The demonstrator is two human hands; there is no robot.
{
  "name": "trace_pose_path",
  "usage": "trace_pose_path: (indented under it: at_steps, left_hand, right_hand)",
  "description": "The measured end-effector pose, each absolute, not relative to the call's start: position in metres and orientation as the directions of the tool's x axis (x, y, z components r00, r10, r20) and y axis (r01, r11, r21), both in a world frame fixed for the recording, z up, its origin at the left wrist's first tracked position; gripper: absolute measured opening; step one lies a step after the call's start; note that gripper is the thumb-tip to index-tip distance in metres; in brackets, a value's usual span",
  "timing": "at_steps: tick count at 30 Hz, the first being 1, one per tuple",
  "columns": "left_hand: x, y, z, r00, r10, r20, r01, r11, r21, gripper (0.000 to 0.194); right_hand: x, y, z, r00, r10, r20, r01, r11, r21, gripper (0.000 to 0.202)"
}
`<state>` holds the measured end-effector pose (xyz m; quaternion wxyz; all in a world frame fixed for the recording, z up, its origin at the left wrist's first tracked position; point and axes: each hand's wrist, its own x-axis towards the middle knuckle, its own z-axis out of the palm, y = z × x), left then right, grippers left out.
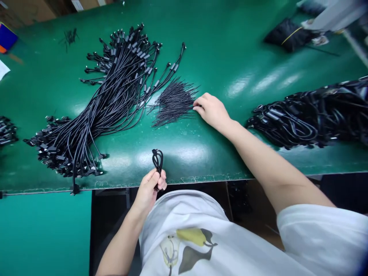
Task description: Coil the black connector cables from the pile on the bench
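Observation:
My left hand (149, 188) is closed around a small looped bundle of black cable (157, 159), held upright at the table's front edge. The lower end of the bundle is hidden in my fingers. At the right end of a pile of thin black twist ties (174, 102), my right hand (211, 109) pinches thumb and forefinger together on the tip of a tie. Left of that pile lies a large spread of uncoiled black cables (106, 96) with grey sleeves and plugs at both ends.
Coiled black cables (299, 119) form a long heap on the right of the green table (218, 46). A black bag (289, 34) lies at the back right. More cable ends (7, 130) show at the left edge, and a few loose ties (69, 37) lie at the back left.

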<state>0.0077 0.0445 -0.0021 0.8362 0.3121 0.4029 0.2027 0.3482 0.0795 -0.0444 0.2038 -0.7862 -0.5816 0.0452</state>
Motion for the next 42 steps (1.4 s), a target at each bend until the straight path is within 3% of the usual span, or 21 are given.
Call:
trace_pose_path:
  at_steps: [3, 6, 9, 11, 14, 16, 18, 19, 22, 24, 27, 31, 35, 40, 42]
  left_hand:
    - [0.008, 0.044, -0.003, 0.596, 0.584, -0.551, -0.098, 0.734, 0.672, 0.038]
    - [0.004, 0.044, -0.003, 0.583, 0.599, -0.549, -0.12, 0.732, 0.671, 0.037]
    - [0.004, 0.043, 0.0, 0.591, 0.597, -0.543, -0.132, 0.735, 0.665, 0.039]
    - [0.009, 0.042, 0.003, 0.612, 0.589, -0.527, -0.139, 0.736, 0.662, 0.049]
    - [0.02, 0.039, 0.004, 0.642, 0.598, -0.481, -0.145, 0.71, 0.689, 0.059]
    - [0.024, 0.038, 0.0, 0.63, 0.647, -0.43, -0.136, 0.637, 0.759, 0.055]
    - [0.023, 0.039, -0.006, 0.582, 0.728, -0.362, -0.079, 0.494, 0.866, 0.047]
    - [0.021, 0.039, -0.009, 0.552, 0.768, -0.326, -0.03, 0.408, 0.912, 0.044]
    - [0.013, 0.04, -0.016, 0.49, 0.839, -0.238, 0.145, 0.19, 0.971, 0.035]
    - [0.01, 0.041, -0.017, 0.489, 0.848, -0.204, 0.217, 0.108, 0.97, 0.029]
    - [0.009, 0.043, -0.015, 0.522, 0.831, -0.19, 0.248, 0.066, 0.967, 0.025]
    - [0.008, 0.043, -0.011, 0.577, 0.769, -0.273, 0.094, 0.269, 0.958, 0.028]
    - [0.004, 0.043, -0.005, 0.654, 0.628, -0.421, -0.083, 0.613, 0.785, 0.049]
    - [-0.007, 0.045, 0.0, 0.671, 0.537, -0.511, -0.098, 0.747, 0.657, 0.043]
    - [-0.009, 0.045, 0.0, 0.671, 0.516, -0.533, -0.091, 0.771, 0.631, 0.039]
  right_hand:
    - [0.354, 0.081, -0.046, 0.222, 0.961, 0.164, 0.96, -0.186, -0.209, 0.025]
    - [0.348, 0.068, -0.035, 0.284, 0.933, 0.222, 0.948, -0.239, -0.208, 0.025]
    - [0.325, 0.049, -0.02, 0.388, 0.878, 0.279, 0.88, -0.263, -0.395, 0.019]
    - [0.296, 0.034, -0.012, 0.391, 0.881, 0.266, 0.799, -0.181, -0.574, 0.016]
    - [0.237, 0.012, -0.007, 0.186, 0.967, 0.172, 0.647, 0.011, -0.763, 0.016]
    - [0.203, -0.001, -0.007, 0.005, 0.986, 0.167, 0.606, 0.13, -0.785, 0.018]
    - [0.182, -0.01, -0.007, -0.095, 0.967, 0.238, 0.682, 0.238, -0.692, 0.021]
    - [0.177, -0.011, -0.007, -0.128, 0.95, 0.286, 0.758, 0.28, -0.59, 0.022]
    - [0.174, -0.008, -0.003, -0.319, 0.866, 0.386, 0.902, 0.402, -0.156, 0.028]
    - [0.177, -0.003, 0.002, -0.498, 0.752, 0.433, 0.853, 0.515, 0.086, 0.03]
    - [0.181, 0.004, 0.014, -0.694, 0.557, 0.456, 0.708, 0.642, 0.294, 0.03]
    - [0.181, 0.005, 0.028, -0.773, 0.506, 0.382, 0.63, 0.681, 0.373, 0.029]
    - [0.179, 0.001, 0.034, -0.831, 0.491, 0.261, 0.556, 0.732, 0.393, 0.029]
    - [0.177, -0.002, 0.038, -0.83, 0.533, 0.166, 0.557, 0.775, 0.298, 0.034]
    - [0.175, -0.002, 0.04, -0.839, 0.533, 0.107, 0.537, 0.781, 0.318, 0.035]
